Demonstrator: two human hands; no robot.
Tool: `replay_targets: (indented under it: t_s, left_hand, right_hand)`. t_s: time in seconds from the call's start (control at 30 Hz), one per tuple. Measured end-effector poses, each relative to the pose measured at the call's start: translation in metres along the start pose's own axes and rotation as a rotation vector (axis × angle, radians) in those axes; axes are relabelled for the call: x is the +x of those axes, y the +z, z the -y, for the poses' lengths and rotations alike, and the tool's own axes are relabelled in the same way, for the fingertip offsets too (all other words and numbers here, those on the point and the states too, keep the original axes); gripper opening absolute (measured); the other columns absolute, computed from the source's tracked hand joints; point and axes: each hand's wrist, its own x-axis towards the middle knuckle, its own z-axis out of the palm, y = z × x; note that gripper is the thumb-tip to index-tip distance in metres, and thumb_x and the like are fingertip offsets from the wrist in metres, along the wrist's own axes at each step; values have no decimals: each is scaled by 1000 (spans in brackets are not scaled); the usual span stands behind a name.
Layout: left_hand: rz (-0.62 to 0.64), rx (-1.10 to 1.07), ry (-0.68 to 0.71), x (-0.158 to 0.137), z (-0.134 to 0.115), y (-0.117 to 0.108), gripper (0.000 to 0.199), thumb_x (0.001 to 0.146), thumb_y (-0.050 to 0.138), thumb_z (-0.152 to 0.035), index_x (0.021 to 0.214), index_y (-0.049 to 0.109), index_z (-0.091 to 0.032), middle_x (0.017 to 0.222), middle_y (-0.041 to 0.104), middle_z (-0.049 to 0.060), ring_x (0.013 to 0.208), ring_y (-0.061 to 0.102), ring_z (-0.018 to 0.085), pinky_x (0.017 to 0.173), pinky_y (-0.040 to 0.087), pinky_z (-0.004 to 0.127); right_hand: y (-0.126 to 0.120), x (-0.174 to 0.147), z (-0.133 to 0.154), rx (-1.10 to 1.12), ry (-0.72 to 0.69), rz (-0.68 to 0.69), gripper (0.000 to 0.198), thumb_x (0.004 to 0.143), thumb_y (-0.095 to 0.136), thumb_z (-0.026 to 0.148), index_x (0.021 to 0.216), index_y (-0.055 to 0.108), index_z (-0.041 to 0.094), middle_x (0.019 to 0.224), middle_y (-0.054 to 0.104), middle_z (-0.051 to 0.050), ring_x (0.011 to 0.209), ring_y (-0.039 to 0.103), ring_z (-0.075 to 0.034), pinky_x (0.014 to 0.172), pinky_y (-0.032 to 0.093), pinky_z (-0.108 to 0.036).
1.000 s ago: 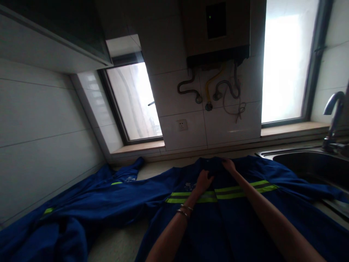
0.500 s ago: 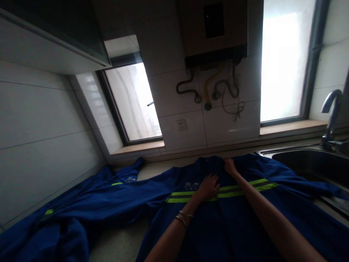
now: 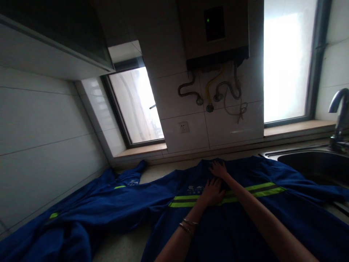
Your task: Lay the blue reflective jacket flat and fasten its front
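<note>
A blue work jacket [image 3: 196, 225] with yellow-green and grey reflective stripes lies spread on the countertop, its collar toward the wall. My left hand [image 3: 212, 192] rests on its chest front beside the white printed logo, fingers stretched out. Just beyond it, my right hand [image 3: 219, 169] lies on the cloth near the collar with its fingers spread. Both hands touch the fabric, and neither grips it. One sleeve reaches left, while the other runs right past the sink's front edge.
More blue clothing [image 3: 65, 236] is heaped at the left along the tiled wall. A steel sink [image 3: 272, 154] with a curved faucet [image 3: 339, 109] stands at the right. Above the counter [image 3: 122, 240] hang a water heater [image 3: 215, 32] with hoses and a wall cabinet [image 3: 54, 47].
My right hand has moved left from the collar's right side to the middle, and its fingers have spread. My left hand stays on the chest. The view has shifted slightly.
</note>
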Motion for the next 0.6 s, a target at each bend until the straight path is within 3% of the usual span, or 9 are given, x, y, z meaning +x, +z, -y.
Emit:
replay_targets:
  t_s: [0.13,0.3,0.47,0.6]
  left_hand:
    - [-6,-11,16,-5,-3,-3,59,91,15,-51,143,13,-24,148,19,5,135,14,28,106,17,54]
    - [-30,33,25,-8,-5,-4,54,92,16,-47,142,17,-26,148,20,6,134,16,29,103,22,57]
    - [-2,46,58,-6,0,-2,54,92,20,-46,140,24,-23,144,27,11,131,22,31,102,22,58]
    - [10,54,76,-8,2,-3,56,91,22,-46,142,19,-23,146,24,11,133,16,33,100,18,64]
  right_hand:
    - [6,10,3,-16,56,127,67,84,28,60,137,35,20,142,29,-14,129,25,-31,101,4,-59]
    - [-2,14,25,110,53,74,57,90,22,48,131,43,16,140,33,-17,130,25,-31,102,5,-56]
    - [8,20,62,200,15,117,59,90,21,50,133,40,14,138,38,-15,128,32,-26,104,16,-48]
    - [9,31,64,241,22,121,66,86,30,52,137,33,9,133,43,-17,122,40,-28,101,24,-46]
